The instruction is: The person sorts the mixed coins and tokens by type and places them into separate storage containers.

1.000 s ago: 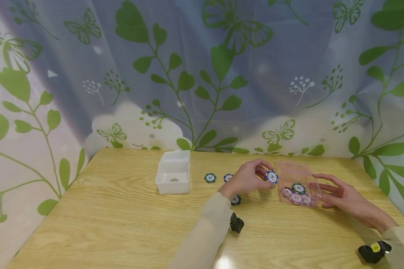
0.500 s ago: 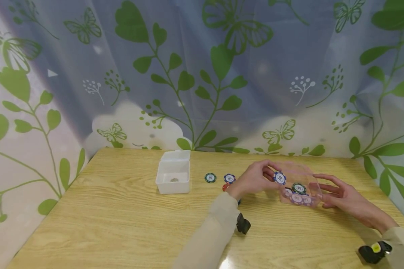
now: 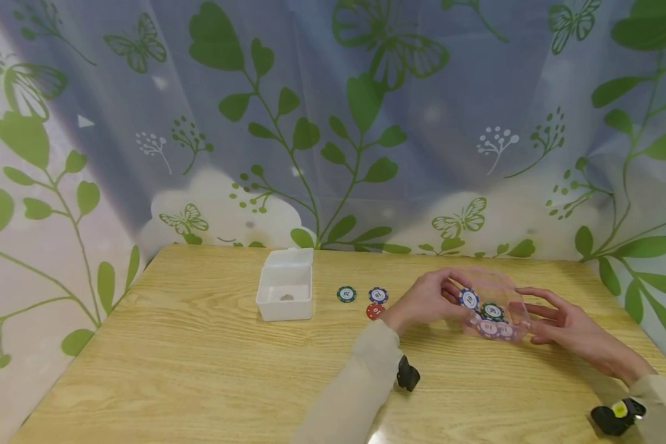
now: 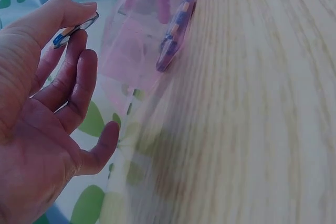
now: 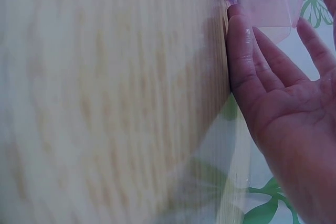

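In the head view my left hand (image 3: 430, 299) pinches a blue-edged poker chip (image 3: 468, 299) marked 10 between thumb and fingertips, over the left side of a clear pink box (image 3: 491, 279). The left wrist view shows this chip (image 4: 76, 30) nearly edge-on, above the level of the tabletop. Inside the box lie a green-edged chip (image 3: 493, 311) and several other chips (image 3: 489, 327), seen through the front wall. My right hand (image 3: 568, 327) touches the box's right side with extended fingers; in the right wrist view its fingertips (image 5: 239, 27) are right by the box (image 5: 265, 3).
A green chip (image 3: 346, 294), a blue chip (image 3: 378, 295) and a red chip (image 3: 374, 311) lie flat on the wooden table (image 3: 200, 370) left of my left hand. Further left stands a white box (image 3: 285, 309), lid raised, with a small object inside. A patterned cloth (image 3: 333, 123) hangs behind.
My left hand has moved right and slightly nearer with the chip, from beside the pink box to over it. The red chip has come into view; another blue chip is now hidden. The right hand stays put.
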The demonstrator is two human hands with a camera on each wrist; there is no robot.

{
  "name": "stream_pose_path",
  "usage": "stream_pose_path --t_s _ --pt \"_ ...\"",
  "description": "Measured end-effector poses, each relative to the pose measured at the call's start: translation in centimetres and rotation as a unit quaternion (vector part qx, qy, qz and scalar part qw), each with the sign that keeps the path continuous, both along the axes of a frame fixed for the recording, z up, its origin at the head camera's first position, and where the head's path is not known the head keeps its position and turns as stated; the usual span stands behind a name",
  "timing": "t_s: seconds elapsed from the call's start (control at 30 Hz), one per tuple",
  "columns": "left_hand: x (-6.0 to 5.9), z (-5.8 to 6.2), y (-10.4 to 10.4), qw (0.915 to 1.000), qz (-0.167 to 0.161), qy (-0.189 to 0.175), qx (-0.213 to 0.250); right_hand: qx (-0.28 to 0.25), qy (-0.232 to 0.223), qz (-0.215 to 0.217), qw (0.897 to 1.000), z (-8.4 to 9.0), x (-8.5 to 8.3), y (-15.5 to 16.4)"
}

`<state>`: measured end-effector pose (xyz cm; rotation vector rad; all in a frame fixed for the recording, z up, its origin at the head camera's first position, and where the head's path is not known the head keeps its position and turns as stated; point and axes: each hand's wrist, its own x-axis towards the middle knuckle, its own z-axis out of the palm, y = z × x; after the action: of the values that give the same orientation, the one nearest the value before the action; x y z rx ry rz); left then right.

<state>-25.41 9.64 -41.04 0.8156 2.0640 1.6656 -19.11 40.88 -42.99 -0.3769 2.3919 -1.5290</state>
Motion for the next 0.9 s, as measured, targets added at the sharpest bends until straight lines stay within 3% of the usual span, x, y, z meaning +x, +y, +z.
stream_pose_path --t_s 0.9 --pt "0.41 -1.02 -0.05 0.9990 0.000 0.026 -0.036 0.000 0.007 0.001 1.000 -0.05 0.05 -0.07"
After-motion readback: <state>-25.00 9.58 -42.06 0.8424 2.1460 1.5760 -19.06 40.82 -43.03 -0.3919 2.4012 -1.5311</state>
